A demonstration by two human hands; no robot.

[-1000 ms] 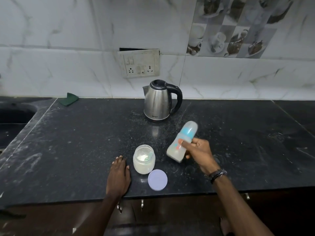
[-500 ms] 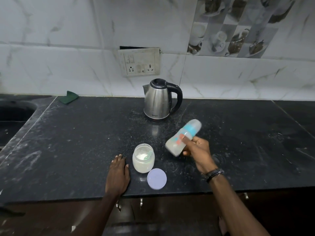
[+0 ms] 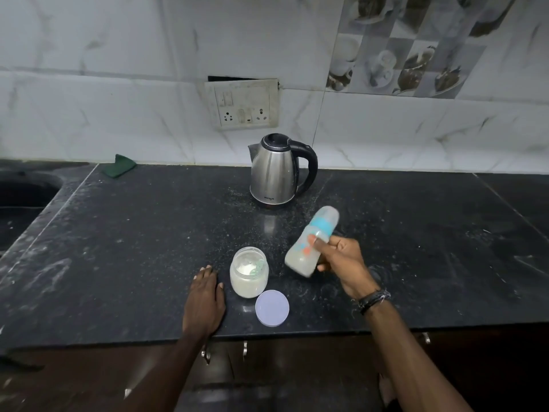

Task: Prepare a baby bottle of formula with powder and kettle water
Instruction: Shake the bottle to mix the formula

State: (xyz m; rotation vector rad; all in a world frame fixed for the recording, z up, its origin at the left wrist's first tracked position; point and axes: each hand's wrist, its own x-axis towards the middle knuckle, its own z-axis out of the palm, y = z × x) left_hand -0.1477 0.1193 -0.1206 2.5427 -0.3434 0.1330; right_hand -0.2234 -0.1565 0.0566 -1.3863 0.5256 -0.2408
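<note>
Change: I am rocking the capped clear plastic baby bottle with blue collar [image 3: 312,241], tilt shifting between frames; the milky contents are mixing.
Right hand [image 3: 341,258]: gripping bottle.
Left hand [image 3: 205,298]: lying flat on black bench [image 3: 118,248].

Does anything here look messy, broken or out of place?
Yes. Pale specks, perhaps spilled powder, dust the black counter around the kettle and the open jar, whose lid lies beside it. The socket plate on the wall sits crooked, with a dark gap above it.

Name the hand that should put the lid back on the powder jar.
Left hand: it lies flat and free beside the jar, near the lid. The right hand holds the bottle.
</note>
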